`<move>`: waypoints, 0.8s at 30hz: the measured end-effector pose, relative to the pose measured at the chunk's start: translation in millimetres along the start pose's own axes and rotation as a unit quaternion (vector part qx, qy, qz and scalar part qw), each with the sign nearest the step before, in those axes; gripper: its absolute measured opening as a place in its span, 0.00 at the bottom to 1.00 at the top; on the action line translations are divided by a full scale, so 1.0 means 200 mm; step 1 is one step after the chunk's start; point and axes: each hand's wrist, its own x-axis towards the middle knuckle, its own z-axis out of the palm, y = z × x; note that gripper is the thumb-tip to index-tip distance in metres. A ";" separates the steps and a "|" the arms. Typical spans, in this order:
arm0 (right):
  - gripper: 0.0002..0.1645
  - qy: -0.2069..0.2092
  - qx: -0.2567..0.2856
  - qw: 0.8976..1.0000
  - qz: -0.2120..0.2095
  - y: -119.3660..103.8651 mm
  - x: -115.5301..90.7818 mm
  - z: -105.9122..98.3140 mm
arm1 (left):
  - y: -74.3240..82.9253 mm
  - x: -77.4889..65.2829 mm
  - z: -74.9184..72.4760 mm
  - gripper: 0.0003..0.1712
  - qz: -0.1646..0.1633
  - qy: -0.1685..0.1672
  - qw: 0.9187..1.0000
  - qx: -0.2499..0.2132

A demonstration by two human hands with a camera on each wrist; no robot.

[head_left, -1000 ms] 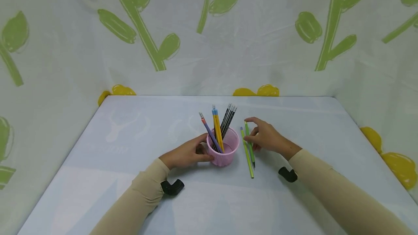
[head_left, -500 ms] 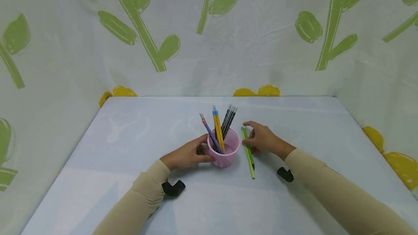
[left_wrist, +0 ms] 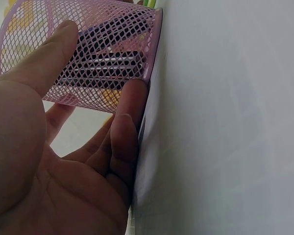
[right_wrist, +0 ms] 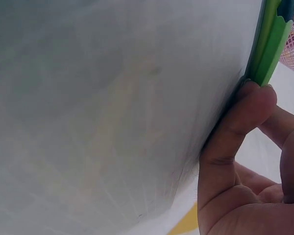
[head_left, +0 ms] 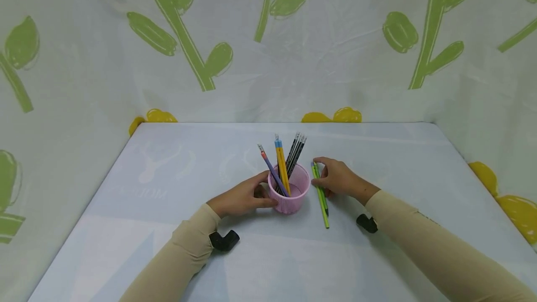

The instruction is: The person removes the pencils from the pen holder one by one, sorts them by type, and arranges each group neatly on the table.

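Observation:
A pink mesh pencil cup (head_left: 289, 205) stands upright mid-table. My left hand (head_left: 243, 197) holds it from the left; in the left wrist view the thumb (left_wrist: 54, 49) lies along the mesh. Leaning in the cup are several black pencils (head_left: 296, 150), yellow pencils (head_left: 282, 164) with blue ends and a purple pencil (head_left: 272, 171). To the right of the cup, my right hand (head_left: 337, 178) grips two green pencils lying side by side, a lighter one (head_left: 325, 213) and a darker one (head_left: 327, 207). Close up, its curled fingers (right_wrist: 255, 105) meet the darker pencil at the table surface.
The pale table (head_left: 268, 264) ends at a back edge against a white sheet (head_left: 335, 59) printed with green leaves and yellow shapes. A black curved piece sits at each wrist, one at the left (head_left: 224, 240) and one at the right (head_left: 367, 223).
My right hand has moved slightly left and toward me, bringing the darker green pencil against the lighter one. My left hand and the cup have stayed in place.

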 end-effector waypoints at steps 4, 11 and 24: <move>0.48 0.000 0.000 1.000 0.009 -0.01 0.00 0.00 | 0.00 0.00 0.00 0.44 0.003 -0.002 1.000 -0.002; 0.46 0.029 0.003 1.000 -0.007 0.00 -0.04 -0.01 | -0.01 0.00 0.00 0.44 0.011 -0.007 1.000 -0.007; 0.21 0.217 -0.001 0.959 -0.181 -0.08 -0.30 -0.01 | -0.02 0.00 0.00 0.46 0.014 -0.010 1.000 -0.011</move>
